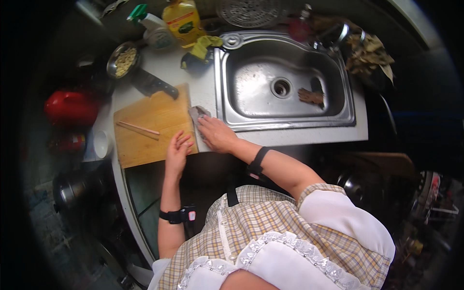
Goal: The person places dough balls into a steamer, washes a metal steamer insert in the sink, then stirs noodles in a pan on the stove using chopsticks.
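My right hand (216,135) presses on a crumpled grey cloth (197,111) on the white countertop, in the strip between the cutting board and the sink; the palm hides part of the cloth. My left hand (177,154) hovers at the front edge of the wooden cutting board (159,112), fingers slightly curled and apart, holding nothing. On the board lies a thin, light stick like a chopstick (137,127), with a darker line beside it that may be a second stick or a shadow. A black-handled cleaver (154,82) rests across the board's back edge.
Right of the cloth is a stainless steel sink (250,83) with a brown object (310,96) inside. Behind the board are a metal bowl of pale pieces (125,62), a spray bottle (156,30) and a yellow bottle (183,23). A white cup (102,144) stands left.
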The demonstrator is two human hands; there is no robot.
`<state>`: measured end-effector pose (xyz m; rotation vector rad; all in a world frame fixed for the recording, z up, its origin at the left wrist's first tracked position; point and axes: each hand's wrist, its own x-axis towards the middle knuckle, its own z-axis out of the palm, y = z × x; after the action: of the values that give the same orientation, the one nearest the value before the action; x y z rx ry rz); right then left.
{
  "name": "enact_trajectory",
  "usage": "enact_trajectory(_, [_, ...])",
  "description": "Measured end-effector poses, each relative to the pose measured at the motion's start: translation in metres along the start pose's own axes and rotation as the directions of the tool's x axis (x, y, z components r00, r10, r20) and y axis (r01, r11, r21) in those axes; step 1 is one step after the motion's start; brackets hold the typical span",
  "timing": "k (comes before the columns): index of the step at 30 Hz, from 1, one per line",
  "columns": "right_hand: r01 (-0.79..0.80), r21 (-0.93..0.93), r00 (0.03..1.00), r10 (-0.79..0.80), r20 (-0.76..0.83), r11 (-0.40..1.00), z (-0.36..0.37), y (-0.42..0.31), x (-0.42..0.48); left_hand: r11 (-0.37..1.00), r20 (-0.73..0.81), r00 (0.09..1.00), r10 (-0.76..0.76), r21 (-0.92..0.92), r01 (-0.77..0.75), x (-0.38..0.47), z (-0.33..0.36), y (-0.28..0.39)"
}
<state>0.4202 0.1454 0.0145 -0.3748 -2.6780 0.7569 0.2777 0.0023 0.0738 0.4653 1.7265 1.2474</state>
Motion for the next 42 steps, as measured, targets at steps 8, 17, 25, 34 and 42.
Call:
enact_trajectory(8, [-0.199, -0.185, 0.979, 0.187, -0.081, 0.962, -0.056, 0.023, -0.145, 0.997, 0.062, 0.998, 0.002, 0.076, -0.007, -0.043, -0.022, 0.002])
enact_trajectory(17, [-0.712, -0.333, 0.701, 0.604, -0.378, 0.618, -0.134, 0.117, -0.282, 0.985, 0.209, 0.978, -0.029, 0.174, -0.008, -0.074, 0.009, 0.0])
enact_trajectory(25, [-0.973, -0.111, 0.229, 0.882, -0.412, 0.201, -0.219, 0.221, -0.372, 0.98, 0.025, 0.993, -0.117, 0.165, 0.112, -0.098, -0.004, -0.003])
enact_trajectory(34, [-0.842, -0.125, 0.485, 0.636, -0.6, 0.524, -0.156, 0.161, -0.323, 0.966, -0.026, 0.991, -0.135, 0.221, 0.137, -0.1, 0.035, 0.01])
enact_trajectory(42, [-0.128, 0.016, 0.988, 0.129, -0.086, 0.992, -0.107, 0.061, -0.191, 0.989, -0.14, 0.99, -0.015, 0.144, 0.035, -0.105, 0.058, 0.02])
